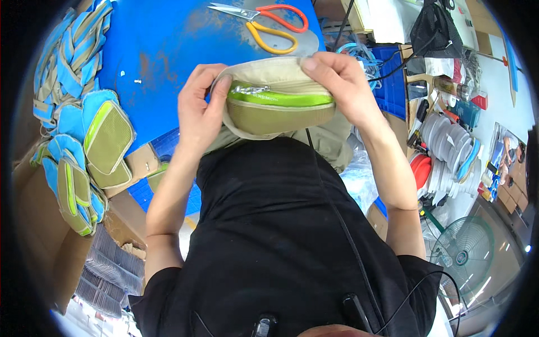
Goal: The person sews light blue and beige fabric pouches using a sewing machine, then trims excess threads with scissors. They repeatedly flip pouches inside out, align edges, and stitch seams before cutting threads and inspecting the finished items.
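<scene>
- Head view: a beige pouch (275, 104) with a green zip band is held up in front of the person's black shirt, just off the near edge of the blue desk (168, 45).
- Its long axis runs left to right, nearly level; the zip band faces the camera.
- The left hand (199, 109) clasps the pouch's left end, fingers (216, 92) curled over the rim by the zip pull.
- The right hand (342, 81) grips the right end, fingers pinching the top flap.
- The pouch spans the gap between both hands.
- Orange and yellow scissors (269, 25) lie on the desk beyond the pouch.
- Blue and olive pouches (84, 140) are stacked at the left.
</scene>
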